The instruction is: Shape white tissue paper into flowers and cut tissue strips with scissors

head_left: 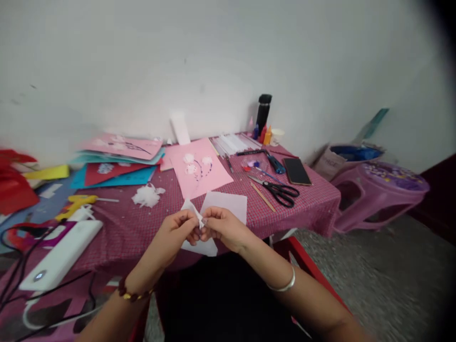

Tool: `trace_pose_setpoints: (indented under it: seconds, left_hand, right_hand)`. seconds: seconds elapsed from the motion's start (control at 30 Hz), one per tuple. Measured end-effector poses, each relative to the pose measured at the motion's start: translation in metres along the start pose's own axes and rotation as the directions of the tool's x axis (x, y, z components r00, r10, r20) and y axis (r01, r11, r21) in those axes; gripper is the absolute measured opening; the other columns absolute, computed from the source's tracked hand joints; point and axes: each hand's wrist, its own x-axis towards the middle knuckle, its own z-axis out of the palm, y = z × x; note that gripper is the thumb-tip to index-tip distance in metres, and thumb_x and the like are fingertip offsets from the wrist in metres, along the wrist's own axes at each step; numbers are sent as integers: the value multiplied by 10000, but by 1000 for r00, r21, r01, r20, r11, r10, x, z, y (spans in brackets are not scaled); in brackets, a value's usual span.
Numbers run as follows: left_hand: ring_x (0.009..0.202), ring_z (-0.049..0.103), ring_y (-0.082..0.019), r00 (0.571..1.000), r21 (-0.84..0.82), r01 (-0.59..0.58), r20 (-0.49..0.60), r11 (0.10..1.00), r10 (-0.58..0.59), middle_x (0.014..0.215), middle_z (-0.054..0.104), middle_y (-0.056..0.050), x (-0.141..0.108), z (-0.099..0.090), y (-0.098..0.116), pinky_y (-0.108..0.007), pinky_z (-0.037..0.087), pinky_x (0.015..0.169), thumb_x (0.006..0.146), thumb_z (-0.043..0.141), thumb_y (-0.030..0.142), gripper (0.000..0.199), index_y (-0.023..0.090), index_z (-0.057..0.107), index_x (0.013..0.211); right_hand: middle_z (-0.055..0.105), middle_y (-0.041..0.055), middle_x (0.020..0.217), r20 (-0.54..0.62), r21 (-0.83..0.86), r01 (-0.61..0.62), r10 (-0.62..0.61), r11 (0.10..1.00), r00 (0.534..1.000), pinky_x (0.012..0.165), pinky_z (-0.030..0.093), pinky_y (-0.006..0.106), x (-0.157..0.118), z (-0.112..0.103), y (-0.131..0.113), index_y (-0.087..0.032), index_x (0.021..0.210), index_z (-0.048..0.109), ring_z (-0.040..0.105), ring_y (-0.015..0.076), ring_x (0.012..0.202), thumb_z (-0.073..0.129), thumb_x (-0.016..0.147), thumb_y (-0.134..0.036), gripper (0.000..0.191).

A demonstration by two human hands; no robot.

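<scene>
Over the table's front edge, my left hand (181,228) pinches a thin white sheet of paper (204,247) at its middle. My right hand (223,228) grips the same sheet right beside it, fingertips nearly touching. The sheet looks gathered where the fingers meet, and its loose corners stick out above and below. Just behind my right hand lies a flat white sheet (231,203). Farther back is a pink card (213,178) with white paper flowers and a dark painted stem. A heap of crumpled white scraps (147,195) sits to the left.
Black scissors (281,192), a wooden stick (262,197) and a phone (297,171) lie at right. Paint bottles (267,135) and a black flask (263,111) stand behind. Stacked cards (121,164), a yellow glue gun (78,204) and a white power strip (62,256) are left.
</scene>
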Motion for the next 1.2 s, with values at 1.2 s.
trace_pose_setpoints:
  seconds: [1.2]
  left_hand:
    - [448,459,-44,915,-52,313,285,948,-286,571,579,49,117,-40,-12,-152,356,440,851,548,358,252,173,563,680]
  right_hand:
    - [657,-39,584,147,120,-268,250,956,957,545,541,215,98,-51,-36,-159,722,557,642,92,510,589,643,-126,91]
